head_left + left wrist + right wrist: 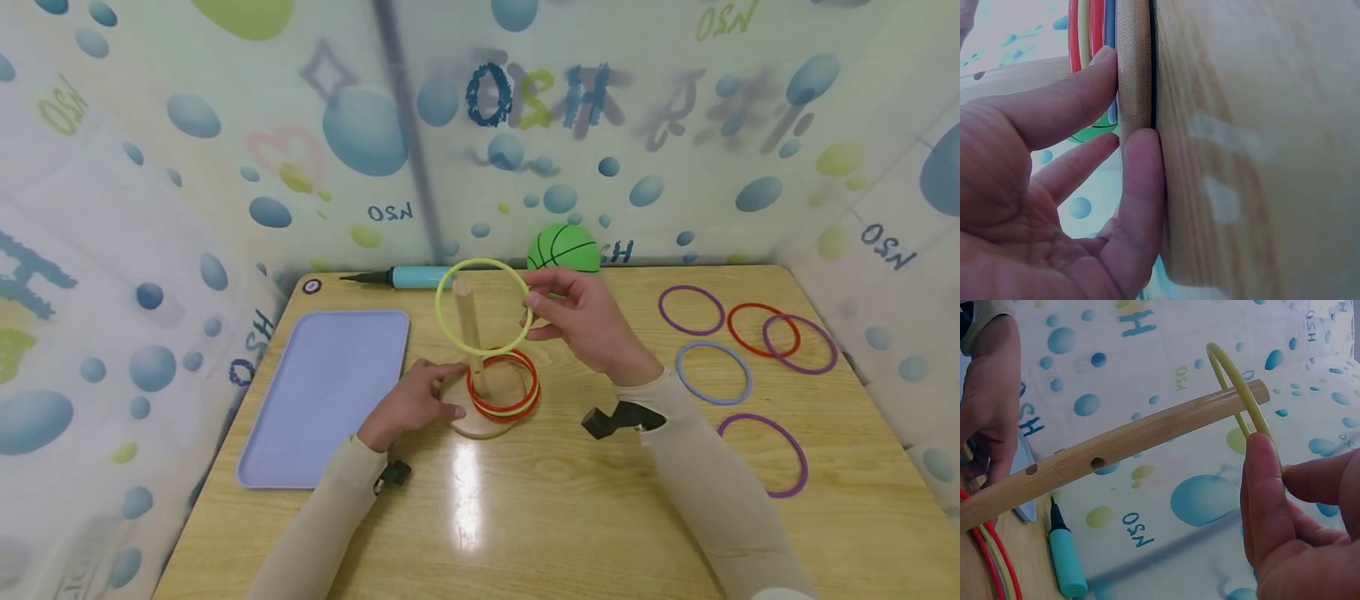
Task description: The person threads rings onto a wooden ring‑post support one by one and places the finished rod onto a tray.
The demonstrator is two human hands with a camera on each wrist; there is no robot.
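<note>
A wooden post (470, 329) stands on a round wooden base (480, 431). Between thumb and fingers, my right hand (588, 321) pinches a yellow ring (1249, 400). That ring encircles the post near its top, as the right wrist view shows, tilted and held well above the base. Low down, my left hand (412, 400) grips the base's left edge, its thumb (1100, 75) against the upper face and a finger at the rim. Around the post's foot lies a stack of rings (1074, 37), red, yellow and blue.
Right of my right arm lie purple rings (692, 287), a red ring (750, 307) and a blue ring (712, 343). A lilac tray (330, 392) is at left. Behind the post are a blue pump (420, 277) and a green ball (562, 246), near the patterned wall.
</note>
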